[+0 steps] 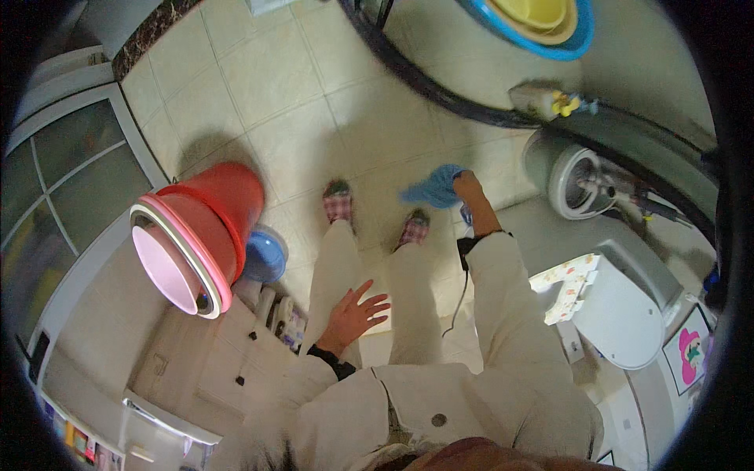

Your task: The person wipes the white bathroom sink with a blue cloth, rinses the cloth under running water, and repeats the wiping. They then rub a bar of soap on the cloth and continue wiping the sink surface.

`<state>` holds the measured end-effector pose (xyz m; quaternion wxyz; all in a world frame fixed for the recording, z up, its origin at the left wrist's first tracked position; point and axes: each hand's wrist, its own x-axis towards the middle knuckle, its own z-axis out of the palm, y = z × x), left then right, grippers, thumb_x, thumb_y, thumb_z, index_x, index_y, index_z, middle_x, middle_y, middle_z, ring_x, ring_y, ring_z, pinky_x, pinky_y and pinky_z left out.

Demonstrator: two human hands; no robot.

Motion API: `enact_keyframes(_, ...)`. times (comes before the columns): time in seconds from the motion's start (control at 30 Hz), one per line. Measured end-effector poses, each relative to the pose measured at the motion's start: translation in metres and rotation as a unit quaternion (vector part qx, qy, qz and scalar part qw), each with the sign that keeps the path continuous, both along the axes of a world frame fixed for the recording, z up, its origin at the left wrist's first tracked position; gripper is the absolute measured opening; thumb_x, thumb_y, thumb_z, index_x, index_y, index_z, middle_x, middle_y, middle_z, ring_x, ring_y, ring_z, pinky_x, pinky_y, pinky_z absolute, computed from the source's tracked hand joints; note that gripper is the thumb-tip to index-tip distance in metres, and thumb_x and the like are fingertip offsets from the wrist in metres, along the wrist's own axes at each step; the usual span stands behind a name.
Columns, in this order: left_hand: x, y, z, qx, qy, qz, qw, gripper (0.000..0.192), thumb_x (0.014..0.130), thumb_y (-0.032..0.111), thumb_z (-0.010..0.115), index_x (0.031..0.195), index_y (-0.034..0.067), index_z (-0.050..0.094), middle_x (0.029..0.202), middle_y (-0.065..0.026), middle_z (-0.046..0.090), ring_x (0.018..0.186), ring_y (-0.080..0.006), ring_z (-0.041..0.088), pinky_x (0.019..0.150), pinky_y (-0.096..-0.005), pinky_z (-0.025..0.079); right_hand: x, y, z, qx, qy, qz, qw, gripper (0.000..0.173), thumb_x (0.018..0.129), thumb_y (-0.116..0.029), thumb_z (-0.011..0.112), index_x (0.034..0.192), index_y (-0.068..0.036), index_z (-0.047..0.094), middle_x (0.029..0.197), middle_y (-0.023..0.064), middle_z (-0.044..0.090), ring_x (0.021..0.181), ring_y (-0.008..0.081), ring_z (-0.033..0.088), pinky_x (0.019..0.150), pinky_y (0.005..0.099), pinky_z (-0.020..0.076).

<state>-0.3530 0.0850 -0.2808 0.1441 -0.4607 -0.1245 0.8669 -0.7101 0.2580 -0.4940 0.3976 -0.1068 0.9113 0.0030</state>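
My right hand (465, 181) is closed on a bunched blue cloth (435, 187), held out above the tiled floor near my right foot. The cloth's end is blurred towards the left. My left hand (356, 315) is over my left thigh with its fingers spread and nothing in it. Below me are my feet in red plaid slippers (339, 207). A dark band with a thin cable is on my right wrist, and another dark band is on my left wrist.
Stacked red and pink buckets (206, 206) and a blue basin (265, 256) stand at the left. At the right are a toilet (618, 312) and a round bin (574, 182). A dark curved rim (412, 76) crosses the top, near nested basins (565, 47).
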Motion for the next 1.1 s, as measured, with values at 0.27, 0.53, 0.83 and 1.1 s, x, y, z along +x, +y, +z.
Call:
enact_keyframes(0.27,-0.016,-0.022,0.027,-0.087,0.014,-0.003,0.996,0.056,0.097,0.047,0.040,0.141,0.012,0.038,0.136,-0.0190,0.045,0.127,-0.0355,0.042,0.107,-0.0495,0.031,-0.081,-0.058,0.252,-0.445,-0.350,-0.368,0.738,0.011,0.094,-0.020,0.051,0.096,-0.010,0.057,0.071,0.0017,0.048,0.057,0.0124,0.041,0.051,0.0285,0.0361)
enact_keyframes(0.53,-0.082,-0.072,0.171,-0.288,0.216,0.117,0.925,0.063,0.096,0.053,0.039,0.141,0.010,0.036,0.139,-0.0156,0.044,0.128,-0.0302,0.042,0.107,-0.0459,0.033,0.021,-0.122,0.456,-0.382,-0.465,0.157,0.783,0.026,0.089,-0.026,0.060,0.107,-0.008,0.059,0.074,0.0003,0.057,0.065,0.0138,0.052,0.059,0.0272,0.0435)
enact_keyframes(0.83,0.077,-0.034,0.356,-0.440,0.247,0.449,0.737,0.083,0.088,0.067,0.039,0.150,0.017,0.017,0.153,-0.0190,0.018,0.140,-0.0370,0.022,0.111,-0.0536,0.024,0.200,-0.173,0.529,-0.382,-0.510,0.440,0.633,0.039,0.087,-0.024,0.061,0.119,-0.001,0.058,0.113,0.0070,0.060,0.103,0.0159,0.055,0.087,0.0291,0.0441)
enact_keyframes(1.1,0.199,0.050,0.405,-0.540,0.167,0.507,0.651,0.111,0.073,0.086,0.027,0.148,0.004,0.018,0.152,-0.0215,0.020,0.141,-0.0331,0.022,0.113,-0.0483,0.022,0.361,-0.190,0.597,-0.212,-0.623,0.393,0.642,0.036,0.094,-0.025,0.057,0.119,0.000,0.058,0.113,0.0063,0.062,0.104,0.0155,0.056,0.092,0.0304,0.0430)
